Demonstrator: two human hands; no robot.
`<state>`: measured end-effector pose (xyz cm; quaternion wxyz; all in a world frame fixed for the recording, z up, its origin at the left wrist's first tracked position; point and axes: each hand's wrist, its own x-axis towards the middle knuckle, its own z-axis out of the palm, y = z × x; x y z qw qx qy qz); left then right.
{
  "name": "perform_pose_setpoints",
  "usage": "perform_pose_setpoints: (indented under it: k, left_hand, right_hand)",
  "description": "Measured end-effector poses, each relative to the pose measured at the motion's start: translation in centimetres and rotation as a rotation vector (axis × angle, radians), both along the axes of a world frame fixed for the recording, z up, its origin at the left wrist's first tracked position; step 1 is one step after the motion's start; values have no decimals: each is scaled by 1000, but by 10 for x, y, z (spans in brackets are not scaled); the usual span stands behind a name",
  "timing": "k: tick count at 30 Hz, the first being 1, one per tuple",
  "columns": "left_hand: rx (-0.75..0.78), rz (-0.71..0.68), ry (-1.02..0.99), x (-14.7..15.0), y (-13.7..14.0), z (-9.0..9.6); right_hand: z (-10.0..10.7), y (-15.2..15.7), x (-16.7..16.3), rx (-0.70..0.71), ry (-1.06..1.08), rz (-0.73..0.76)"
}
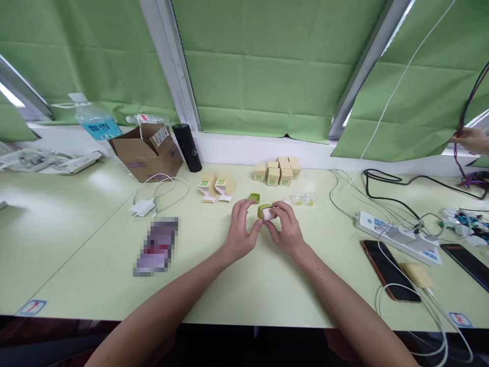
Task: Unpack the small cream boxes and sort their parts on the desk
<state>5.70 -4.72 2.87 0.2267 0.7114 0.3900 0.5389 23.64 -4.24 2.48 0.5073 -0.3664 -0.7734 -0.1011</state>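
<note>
A small white earbud case with a green cover over its left side is held up above the table between both hands. My right hand grips the white side with thumb and fingers. The thumb of my left hand touches the lower edge of the green cover, its fingers curled beside it; their contact is partly unclear. Just behind the hands lies a small green piece, like a cover half. To its right are clear plastic pieces with yellow spots.
Small tan boxes stand behind, with two opened cartons to their left. A cardboard box, black bottle and charger are left; a power strip, phone and cables right. Another person's hand holds wires.
</note>
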Motion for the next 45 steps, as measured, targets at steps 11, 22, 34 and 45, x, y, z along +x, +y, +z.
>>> perform_pose_setpoints:
  k: [11,22,34,45]
  left_hand:
    - [-39,-88,49,-6,10,-7]
    - [142,71,208,-7,11,-10]
    - [155,225,294,-6,12,-11]
    - [-29,-21,255,-11,10,-1]
  right_hand:
    - [1,-2,-2,-124,-8,55]
    - [-4,-6,-7,-195,-159,48]
    - [-9,-6,-19,-150,-192,-21]
    - [-10,-1,-10,-314,4,51]
